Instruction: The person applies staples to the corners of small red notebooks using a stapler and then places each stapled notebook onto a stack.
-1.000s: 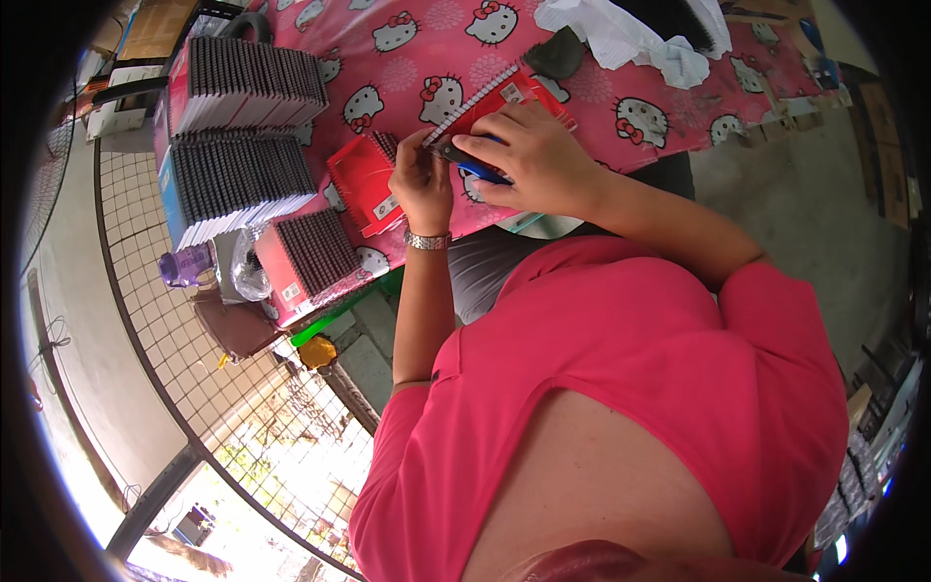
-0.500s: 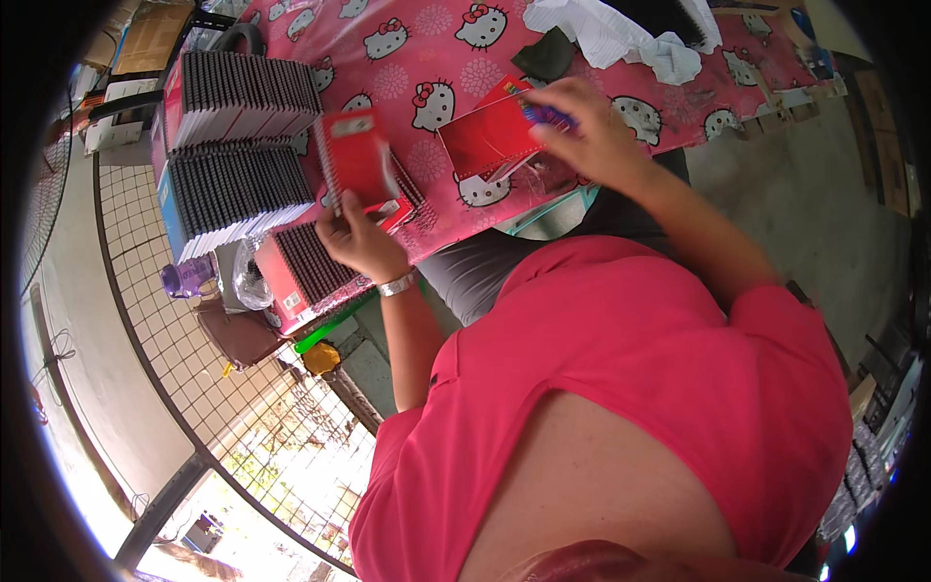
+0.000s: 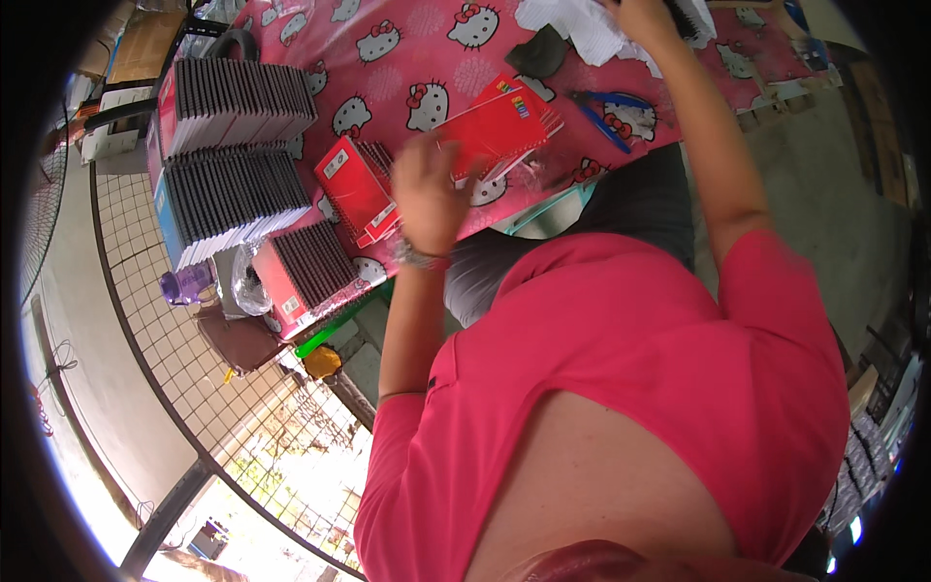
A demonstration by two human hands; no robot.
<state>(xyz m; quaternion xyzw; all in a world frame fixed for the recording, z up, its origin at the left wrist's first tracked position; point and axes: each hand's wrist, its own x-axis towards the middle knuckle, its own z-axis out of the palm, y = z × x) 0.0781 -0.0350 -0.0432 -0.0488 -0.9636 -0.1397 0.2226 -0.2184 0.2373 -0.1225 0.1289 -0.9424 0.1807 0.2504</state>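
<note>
Sat at the table (image 3: 427,39) under its pink cartoon-cat cloth, much as a second before. Left the two grey-edged stacks of spiral notebooks (image 3: 233,145) untouched at the left end, with the lower batch (image 3: 305,267) near the table edge.

Had moved one red notebook (image 3: 357,184) out to the left, just beside those stacks, where half a second earlier it was still being carried. Kept the other red notebook (image 3: 499,126) in the middle of the table, roughly where both hands had worked on it.

Brought the left hand (image 3: 427,189) back from the left pile to the near corner of that middle notebook, fingers loosely spread and blurred. Could not tell whether it gripped the cover or only rested against it.

Stretched the right hand (image 3: 642,15) far up to the crumpled white material (image 3: 572,29) at the table's far side, half cut off by the rim, so open or closed could not be told.

Dropped the blue-handled pliers (image 3: 606,107), no longer in that hand, flat on the cloth just right of the middle notebook. Judged from this: one notebook set aside, tool work paused.
</note>
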